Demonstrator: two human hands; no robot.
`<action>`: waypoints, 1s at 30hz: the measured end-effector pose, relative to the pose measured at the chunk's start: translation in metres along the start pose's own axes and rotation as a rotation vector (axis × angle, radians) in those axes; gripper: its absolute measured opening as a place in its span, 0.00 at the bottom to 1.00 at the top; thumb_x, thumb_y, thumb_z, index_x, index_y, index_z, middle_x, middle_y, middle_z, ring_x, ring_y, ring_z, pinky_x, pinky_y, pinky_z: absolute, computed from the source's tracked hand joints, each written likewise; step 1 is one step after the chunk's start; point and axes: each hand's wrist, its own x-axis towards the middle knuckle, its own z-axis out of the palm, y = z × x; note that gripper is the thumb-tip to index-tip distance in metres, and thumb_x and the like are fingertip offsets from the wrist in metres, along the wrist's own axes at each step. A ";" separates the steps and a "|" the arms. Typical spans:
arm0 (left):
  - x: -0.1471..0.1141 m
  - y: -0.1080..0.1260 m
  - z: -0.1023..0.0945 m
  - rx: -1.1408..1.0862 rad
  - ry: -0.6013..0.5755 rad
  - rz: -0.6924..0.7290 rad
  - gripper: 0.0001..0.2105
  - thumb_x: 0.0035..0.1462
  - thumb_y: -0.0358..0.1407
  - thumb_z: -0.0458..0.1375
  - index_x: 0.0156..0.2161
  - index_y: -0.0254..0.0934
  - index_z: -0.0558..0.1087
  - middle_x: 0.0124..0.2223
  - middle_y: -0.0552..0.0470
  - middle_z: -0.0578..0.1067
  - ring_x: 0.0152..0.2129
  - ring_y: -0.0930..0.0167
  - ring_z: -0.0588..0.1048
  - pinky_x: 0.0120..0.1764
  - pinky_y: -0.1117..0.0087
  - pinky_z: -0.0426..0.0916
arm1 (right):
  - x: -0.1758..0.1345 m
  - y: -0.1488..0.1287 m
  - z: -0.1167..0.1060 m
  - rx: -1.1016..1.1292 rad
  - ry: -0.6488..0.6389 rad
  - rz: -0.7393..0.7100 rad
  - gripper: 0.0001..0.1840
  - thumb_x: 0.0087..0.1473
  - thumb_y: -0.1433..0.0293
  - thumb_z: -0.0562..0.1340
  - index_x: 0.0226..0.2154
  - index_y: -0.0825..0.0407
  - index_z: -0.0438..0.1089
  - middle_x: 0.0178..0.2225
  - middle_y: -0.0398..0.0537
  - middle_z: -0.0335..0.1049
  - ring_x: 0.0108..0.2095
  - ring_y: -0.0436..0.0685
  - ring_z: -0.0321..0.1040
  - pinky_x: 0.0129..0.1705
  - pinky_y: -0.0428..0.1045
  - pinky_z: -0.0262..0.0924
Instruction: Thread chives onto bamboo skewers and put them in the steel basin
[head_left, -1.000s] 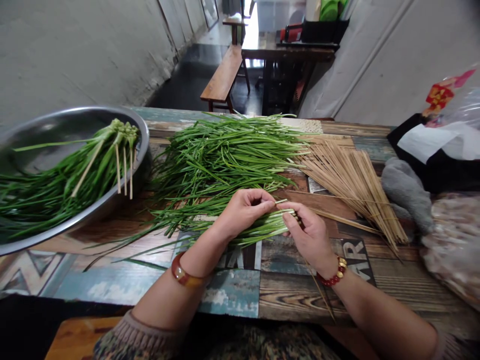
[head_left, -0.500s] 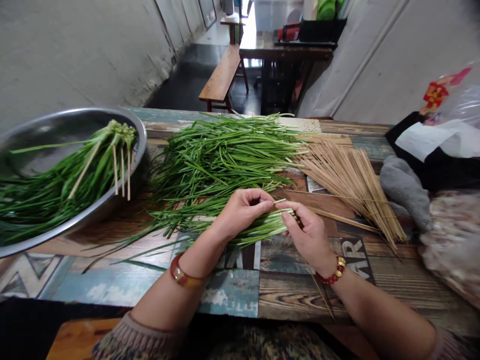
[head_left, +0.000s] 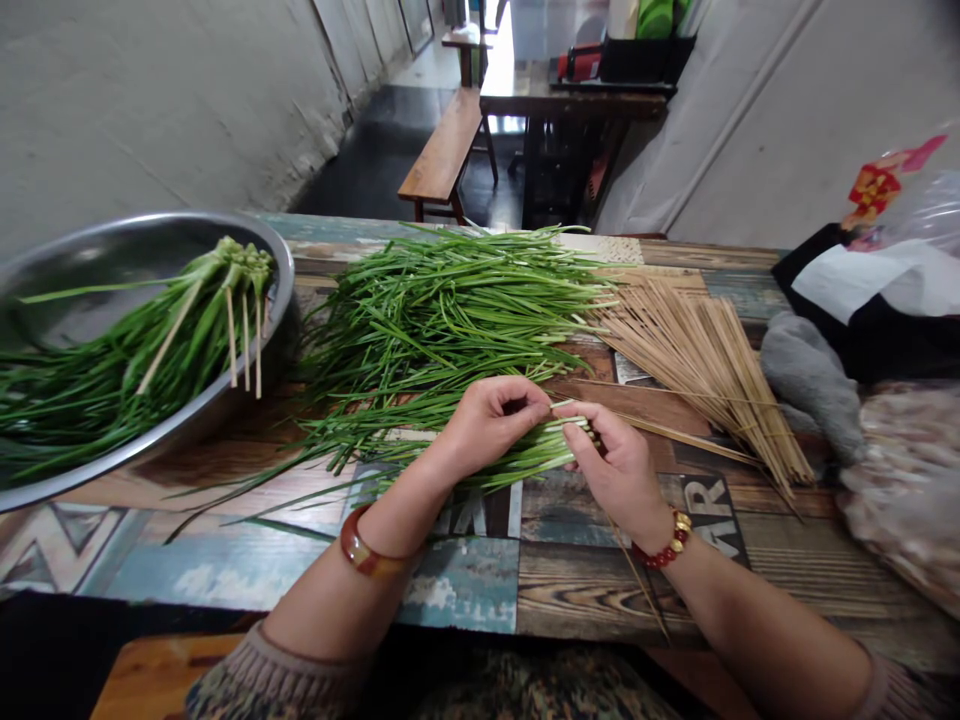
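My left hand (head_left: pixel 495 422) is closed in a pinch on the pale end of a garlic chive, thumb against fingertips. My right hand (head_left: pixel 616 455) grips the white ends of a small bunch of garlic chives (head_left: pixel 536 450), whose green leaves trail left under my left wrist. From beneath my right palm a thin bamboo skewer (head_left: pixel 637 575) sticks out toward the table's near edge; its upper end is hidden by the hand. Just beyond both hands lies a big loose pile of garlic chives (head_left: pixel 450 300), white ends pointing right.
A fan of bamboo skewers (head_left: pixel 697 370) lies to the right, beside a grey cloth (head_left: pixel 810 380) and a plastic bag of pale pieces (head_left: pixel 904 480). At left, a steel basin (head_left: pixel 283 265) holds skewered chive bundles (head_left: pixel 214 290). A bench (head_left: pixel 442 150) stands beyond the table.
The chive end between my two hands juts out less than before. Both hands otherwise keep almost the same place and grip.
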 end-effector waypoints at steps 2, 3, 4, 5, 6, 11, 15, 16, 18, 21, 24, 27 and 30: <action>0.000 0.001 0.000 0.033 0.012 0.026 0.08 0.53 0.34 0.59 0.28 0.31 0.76 0.28 0.51 0.74 0.26 0.75 0.69 0.32 0.75 0.63 | 0.000 0.001 0.001 0.014 0.020 0.002 0.11 0.58 0.64 0.57 0.42 0.49 0.69 0.36 0.47 0.72 0.25 0.50 0.68 0.25 0.46 0.69; 0.000 0.001 0.001 0.042 0.020 0.033 0.07 0.52 0.34 0.59 0.28 0.31 0.76 0.28 0.51 0.75 0.26 0.75 0.69 0.32 0.75 0.63 | 0.000 0.002 0.001 0.021 0.035 -0.001 0.12 0.58 0.64 0.58 0.44 0.49 0.68 0.36 0.48 0.72 0.26 0.51 0.68 0.26 0.47 0.69; 0.000 0.001 0.001 0.046 0.028 0.032 0.07 0.52 0.34 0.59 0.28 0.31 0.76 0.28 0.51 0.75 0.26 0.75 0.69 0.32 0.76 0.63 | 0.001 0.002 0.001 0.024 0.048 -0.006 0.14 0.58 0.64 0.58 0.46 0.49 0.67 0.36 0.48 0.72 0.27 0.52 0.68 0.27 0.47 0.69; -0.001 0.000 0.001 0.043 0.033 0.023 0.07 0.52 0.34 0.59 0.28 0.31 0.76 0.27 0.52 0.75 0.26 0.75 0.69 0.32 0.76 0.62 | 0.001 0.003 0.002 0.023 0.054 -0.010 0.16 0.58 0.64 0.58 0.48 0.49 0.66 0.35 0.48 0.71 0.28 0.52 0.68 0.28 0.47 0.68; -0.001 0.000 0.002 0.037 0.034 0.009 0.07 0.52 0.34 0.59 0.28 0.31 0.76 0.27 0.52 0.74 0.25 0.75 0.69 0.31 0.76 0.62 | 0.001 0.003 0.001 0.018 0.054 -0.016 0.17 0.58 0.64 0.58 0.50 0.48 0.65 0.35 0.47 0.71 0.28 0.52 0.68 0.29 0.48 0.68; -0.001 -0.001 0.001 -0.019 0.019 -0.080 0.09 0.51 0.36 0.59 0.30 0.29 0.75 0.26 0.53 0.73 0.23 0.76 0.66 0.28 0.76 0.60 | -0.001 0.002 0.000 -0.028 0.038 -0.032 0.17 0.58 0.64 0.58 0.50 0.47 0.66 0.36 0.46 0.70 0.31 0.53 0.67 0.32 0.49 0.68; -0.002 0.001 -0.001 -0.096 -0.020 -0.126 0.10 0.51 0.37 0.59 0.30 0.29 0.75 0.26 0.53 0.72 0.23 0.77 0.66 0.28 0.76 0.60 | -0.001 0.001 0.001 -0.040 0.043 -0.038 0.16 0.58 0.64 0.58 0.49 0.47 0.66 0.35 0.47 0.70 0.31 0.54 0.68 0.32 0.49 0.68; -0.002 0.001 -0.001 -0.113 -0.033 -0.136 0.10 0.51 0.37 0.59 0.29 0.29 0.75 0.26 0.53 0.72 0.23 0.77 0.66 0.28 0.76 0.60 | -0.002 0.001 0.001 -0.043 0.045 -0.042 0.16 0.58 0.64 0.58 0.49 0.47 0.66 0.35 0.47 0.70 0.31 0.54 0.68 0.32 0.49 0.68; -0.002 0.002 -0.002 -0.136 -0.051 -0.148 0.11 0.50 0.38 0.60 0.28 0.29 0.75 0.25 0.53 0.72 0.22 0.77 0.66 0.28 0.76 0.60 | -0.002 0.002 0.001 -0.047 0.049 -0.051 0.16 0.58 0.64 0.58 0.49 0.47 0.66 0.36 0.47 0.70 0.31 0.54 0.68 0.32 0.49 0.68; -0.002 0.001 -0.003 -0.157 -0.070 -0.143 0.11 0.50 0.39 0.61 0.27 0.29 0.75 0.25 0.52 0.73 0.23 0.76 0.67 0.28 0.76 0.60 | -0.003 0.003 0.003 -0.045 0.054 -0.064 0.15 0.58 0.65 0.58 0.48 0.48 0.66 0.39 0.49 0.71 0.33 0.54 0.69 0.33 0.50 0.68; -0.001 0.000 -0.003 -0.157 -0.089 -0.126 0.11 0.50 0.39 0.61 0.27 0.29 0.75 0.26 0.51 0.74 0.24 0.75 0.68 0.30 0.75 0.62 | -0.003 0.004 0.004 -0.040 0.058 -0.066 0.14 0.57 0.65 0.58 0.47 0.48 0.65 0.41 0.49 0.72 0.35 0.55 0.69 0.34 0.50 0.68; -0.001 -0.002 -0.002 -0.132 -0.102 -0.116 0.10 0.51 0.38 0.60 0.27 0.29 0.74 0.27 0.50 0.74 0.24 0.75 0.69 0.30 0.74 0.62 | -0.003 0.005 0.004 -0.043 0.067 -0.066 0.12 0.57 0.65 0.58 0.45 0.48 0.65 0.39 0.48 0.72 0.34 0.54 0.69 0.32 0.49 0.67; -0.001 -0.003 -0.002 -0.083 -0.105 -0.069 0.09 0.51 0.36 0.60 0.28 0.29 0.74 0.28 0.50 0.74 0.25 0.74 0.70 0.31 0.74 0.63 | -0.002 0.005 0.005 -0.048 0.075 -0.057 0.10 0.57 0.65 0.58 0.43 0.48 0.65 0.35 0.46 0.70 0.32 0.53 0.68 0.31 0.48 0.67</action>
